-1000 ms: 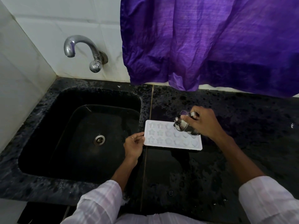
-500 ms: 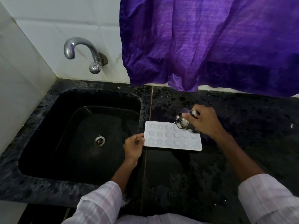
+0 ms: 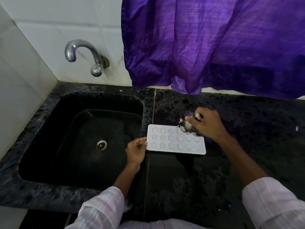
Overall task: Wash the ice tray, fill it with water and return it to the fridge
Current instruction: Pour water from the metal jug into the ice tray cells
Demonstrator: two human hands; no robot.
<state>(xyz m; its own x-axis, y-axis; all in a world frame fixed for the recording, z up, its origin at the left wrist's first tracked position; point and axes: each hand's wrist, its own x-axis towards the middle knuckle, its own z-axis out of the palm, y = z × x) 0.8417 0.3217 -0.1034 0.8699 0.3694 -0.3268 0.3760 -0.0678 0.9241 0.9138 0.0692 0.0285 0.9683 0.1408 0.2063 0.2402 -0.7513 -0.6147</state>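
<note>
Since you're pouring, the ice tray [image 3: 176, 141] lies flat on the worktop [image 3: 247, 121] at frame centre, just right of the sink [image 3: 79, 146], so its moulds hold water. Your left hand [image 3: 136, 150] pinches its left edge to steady it. Your right hand [image 3: 208, 125] is clenched around a small steel pot [image 3: 187, 126], tipped over the tray's upper-right moulds.

No writing to call out anywhere here: no label, brand, number or sign can be read. The white ice tray [image 3: 176, 141] shows only moulded star and shell shapes (no letters among them), the small steel vessel [image 3: 187, 125] tilted over it carries no legible mark, and the tap [image 3: 82, 54] and purple cloth [image 3: 214, 43] are plain.
</note>
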